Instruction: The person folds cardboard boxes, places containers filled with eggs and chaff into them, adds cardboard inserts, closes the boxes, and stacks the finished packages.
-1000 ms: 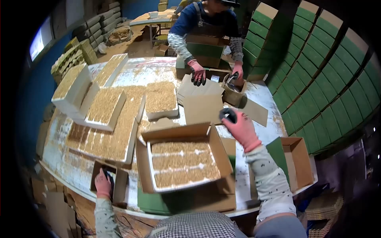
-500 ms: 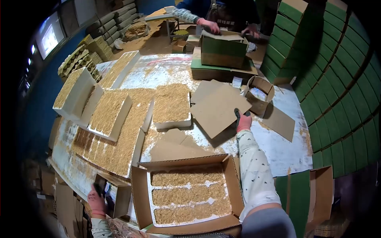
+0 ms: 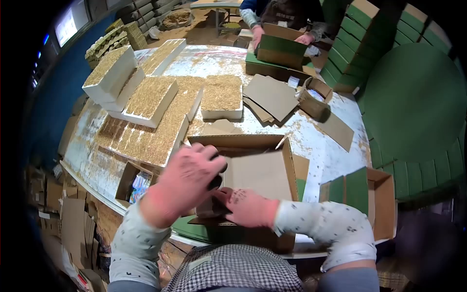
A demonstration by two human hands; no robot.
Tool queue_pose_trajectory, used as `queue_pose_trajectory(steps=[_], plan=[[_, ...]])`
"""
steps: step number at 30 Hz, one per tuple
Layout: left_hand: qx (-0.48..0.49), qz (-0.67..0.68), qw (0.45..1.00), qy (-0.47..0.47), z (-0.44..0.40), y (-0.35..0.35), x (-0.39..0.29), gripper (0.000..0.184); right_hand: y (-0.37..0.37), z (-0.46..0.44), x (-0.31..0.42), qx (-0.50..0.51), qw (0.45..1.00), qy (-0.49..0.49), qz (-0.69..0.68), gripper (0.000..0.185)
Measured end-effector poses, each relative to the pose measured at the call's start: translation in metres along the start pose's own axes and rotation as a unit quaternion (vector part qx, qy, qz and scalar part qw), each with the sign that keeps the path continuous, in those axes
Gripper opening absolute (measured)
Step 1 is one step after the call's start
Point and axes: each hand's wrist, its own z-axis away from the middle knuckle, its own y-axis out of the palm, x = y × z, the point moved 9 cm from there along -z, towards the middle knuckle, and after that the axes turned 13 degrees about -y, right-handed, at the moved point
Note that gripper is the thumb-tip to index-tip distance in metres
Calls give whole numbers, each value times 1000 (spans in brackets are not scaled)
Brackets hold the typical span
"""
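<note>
An open cardboard carton point(image 3: 293, 182) stands in front of me, with a cardboard sheet point(image 3: 260, 170) lying inside it. The sheet hides most of what is underneath. My left hand point(image 3: 187, 180), in a pink glove with dark fingertips, is raised over the carton's left end, fingers curled. Just below it, my right hand point(image 3: 250, 208), gloved alike, reaches across the near wall with its fingers bent together at the sheet's left end. Whatever lies between the fingers of either hand is hidden. A small box point(image 3: 127, 182) of colourful packets sits beside my left forearm.
White trays of wood shavings point(image 3: 221, 95) occupy the left and middle of the table. Further right lie loose cardboard sheets point(image 3: 272, 95) and a round cardboard container point(image 3: 314, 100). Another person point(image 3: 292, 17) handles a green carton point(image 3: 281, 51) opposite. Stacked green boxes point(image 3: 348, 48) line the right side.
The cardboard sheet my right hand held above the table is gone from there, and a sheet now covers the shavings in the carton. My left hand has left the small box; both hands meet over the carton.
</note>
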Motion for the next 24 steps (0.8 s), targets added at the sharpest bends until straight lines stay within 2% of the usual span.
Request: queue_pose_trajectory(steps=[1,3,4,5,6,7,8,9,10,11,12,13,15,17,18,19,20,21,22,23,24], plan=[[89,-65,994,18,-3,50,0,27,5,3,-2,18,999,22,-34,44],[137,-125,982,25,-6,126,13,27,3,2,-10,56,992,59,-99,48],[179,-131,975,9,-6,146,19,26,7,4,-23,21,979,51,-196,52],[223,-136,965,-8,-2,156,22,25,-11,9,-7,68,943,7,-327,55],[262,-114,958,-16,3,149,23,28,-34,27,-21,37,964,116,-236,57],[298,-91,950,-24,6,133,23,32,-79,42,-18,-45,986,146,-66,54],[336,-65,939,-30,13,124,21,35,-118,53,-17,-133,981,88,113,48],[149,78,981,101,28,87,19,50,-140,77,-30,-140,952,165,217,44],[140,255,957,12,38,41,30,63,-156,106,-36,-151,927,212,269,44],[36,273,961,-33,52,3,53,67,-152,134,-58,-109,910,300,266,40],[-37,128,986,-105,70,-17,78,73,-127,137,-75,-7,932,291,216,38],[-68,55,987,-136,87,-2,108,89,-97,140,-87,94,943,276,159,36],[42,276,946,-163,86,124,161,105,-48,94,-74,78,970,229,9,34],[-61,259,946,-186,70,206,139,115,8,57,-89,78,975,192,77,32],[-59,396,888,-226,70,212,114,114,-3,63,-99,11,966,241,-88,30],[-30,479,839,-258,76,218,108,114,-12,77,-107,-59,923,284,-253,29],[-8,555,779,-291,82,224,102,113,-10,101,-146,-258,856,237,-379,27],[36,584,747,-316,87,225,106,112,-3,128,-173,-402,731,202,-513,43],[82,613,709,-339,89,223,100,110,12,149,-188,-454,758,242,-402,54],[75,636,696,-325,91,192,86,103,29,154,-173,-459,789,257,-318,64],[54,679,665,-306,96,210,96,90,45,159,-155,-461,811,277,-229,75]])
